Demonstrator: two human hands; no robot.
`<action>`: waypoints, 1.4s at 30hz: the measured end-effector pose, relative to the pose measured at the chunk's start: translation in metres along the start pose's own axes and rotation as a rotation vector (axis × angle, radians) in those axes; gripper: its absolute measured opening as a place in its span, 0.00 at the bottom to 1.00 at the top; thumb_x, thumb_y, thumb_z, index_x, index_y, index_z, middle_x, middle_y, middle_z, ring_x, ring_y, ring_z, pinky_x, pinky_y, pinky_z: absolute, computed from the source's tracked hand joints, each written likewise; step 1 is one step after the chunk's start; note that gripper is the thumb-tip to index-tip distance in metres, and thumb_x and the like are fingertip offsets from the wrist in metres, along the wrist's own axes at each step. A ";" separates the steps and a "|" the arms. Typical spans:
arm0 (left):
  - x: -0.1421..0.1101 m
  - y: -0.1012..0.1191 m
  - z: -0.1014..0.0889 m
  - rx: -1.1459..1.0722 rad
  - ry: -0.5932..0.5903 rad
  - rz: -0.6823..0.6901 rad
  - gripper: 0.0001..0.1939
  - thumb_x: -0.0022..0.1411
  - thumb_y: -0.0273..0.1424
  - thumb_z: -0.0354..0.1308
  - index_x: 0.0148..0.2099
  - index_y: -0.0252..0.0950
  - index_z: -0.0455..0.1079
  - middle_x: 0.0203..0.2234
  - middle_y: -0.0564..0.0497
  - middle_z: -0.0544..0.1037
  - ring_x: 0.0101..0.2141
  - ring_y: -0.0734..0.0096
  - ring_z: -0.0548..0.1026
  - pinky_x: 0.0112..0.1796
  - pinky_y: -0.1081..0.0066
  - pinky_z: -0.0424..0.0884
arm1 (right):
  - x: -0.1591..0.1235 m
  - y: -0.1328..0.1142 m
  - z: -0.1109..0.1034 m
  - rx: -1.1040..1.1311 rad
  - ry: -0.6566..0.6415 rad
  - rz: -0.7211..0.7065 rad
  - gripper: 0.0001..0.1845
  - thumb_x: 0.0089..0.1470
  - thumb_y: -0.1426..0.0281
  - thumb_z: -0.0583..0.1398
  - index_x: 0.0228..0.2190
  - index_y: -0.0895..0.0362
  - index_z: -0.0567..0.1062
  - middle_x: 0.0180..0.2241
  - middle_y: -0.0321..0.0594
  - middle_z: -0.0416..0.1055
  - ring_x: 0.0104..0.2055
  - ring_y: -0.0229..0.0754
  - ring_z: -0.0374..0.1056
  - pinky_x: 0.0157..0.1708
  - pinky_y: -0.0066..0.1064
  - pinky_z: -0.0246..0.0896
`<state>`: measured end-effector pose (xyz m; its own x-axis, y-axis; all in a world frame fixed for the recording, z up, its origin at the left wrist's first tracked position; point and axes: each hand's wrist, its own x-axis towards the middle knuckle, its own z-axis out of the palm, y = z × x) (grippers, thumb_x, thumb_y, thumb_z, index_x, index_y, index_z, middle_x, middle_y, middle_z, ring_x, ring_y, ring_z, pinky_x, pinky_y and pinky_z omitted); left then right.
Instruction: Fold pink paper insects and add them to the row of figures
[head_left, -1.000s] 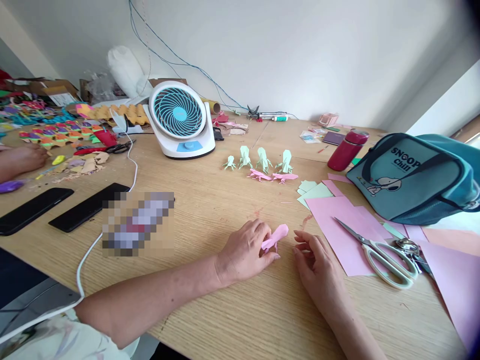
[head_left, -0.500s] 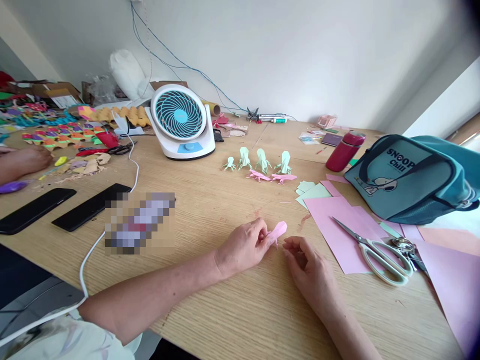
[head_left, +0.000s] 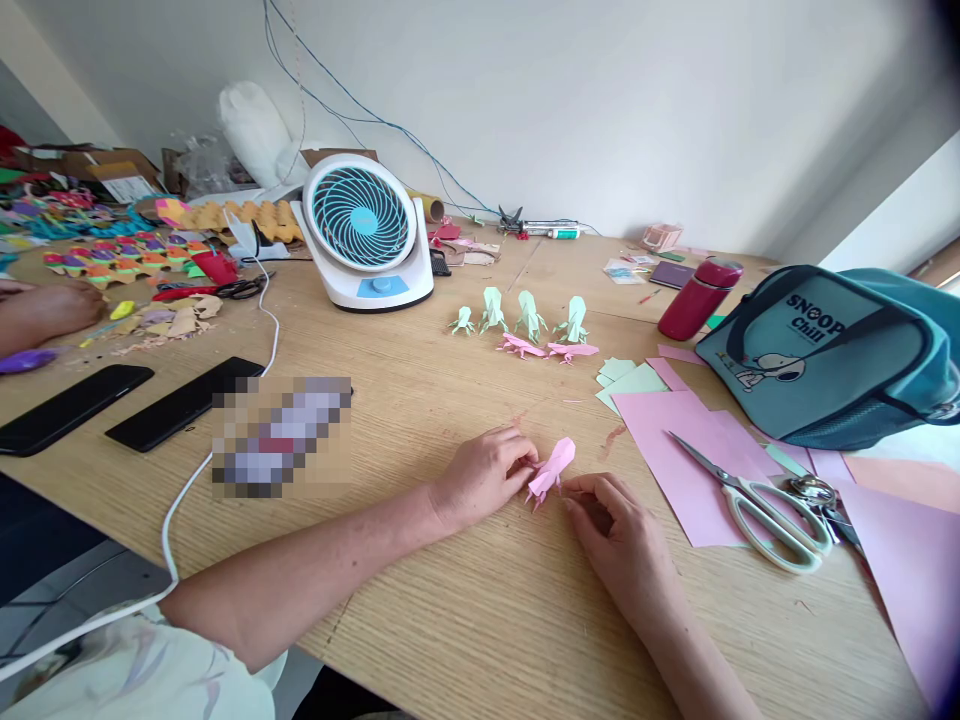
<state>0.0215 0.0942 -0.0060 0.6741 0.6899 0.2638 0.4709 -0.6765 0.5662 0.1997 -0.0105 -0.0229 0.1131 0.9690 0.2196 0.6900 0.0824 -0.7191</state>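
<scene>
A pink folded-paper figure (head_left: 553,468) with thin legs sits on the table between my two hands. My left hand (head_left: 491,470) is at its left side, fingers bent and fingertips closed on a thin leg. From the right, the fingertips of my right hand (head_left: 616,520) come together at a leg on the other side. Further back stand several pale green folded-paper figures (head_left: 531,316). Two more pink paper figures (head_left: 571,350) lie just in front of them.
Pink paper sheets (head_left: 660,440), scissors (head_left: 780,525) and a teal bag (head_left: 795,370) are on the right, with a red bottle (head_left: 697,300) behind. A fan (head_left: 364,230) stands at the back. Phones (head_left: 184,403), a white cable (head_left: 169,530) and another person's hand (head_left: 64,310) are leftward.
My left thumb and fingers have come off the figure's body and moved to its side, uncovering it. My right fingertips have moved slightly left to the figure. The view has shifted a little.
</scene>
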 end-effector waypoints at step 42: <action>-0.007 0.019 -0.007 -0.173 -0.057 0.094 0.11 0.60 0.35 0.63 0.43 0.35 0.72 0.38 0.48 0.77 0.42 0.64 0.74 0.45 0.67 0.69 | -0.003 0.001 -0.010 0.411 -0.068 0.195 0.13 0.60 0.60 0.58 0.44 0.53 0.73 0.33 0.41 0.76 0.35 0.44 0.72 0.35 0.34 0.69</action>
<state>0.0218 0.0782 0.0084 0.7440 0.6069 0.2794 0.3031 -0.6792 0.6684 0.2072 -0.0159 -0.0179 0.1562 0.9875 0.0205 0.3180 -0.0306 -0.9476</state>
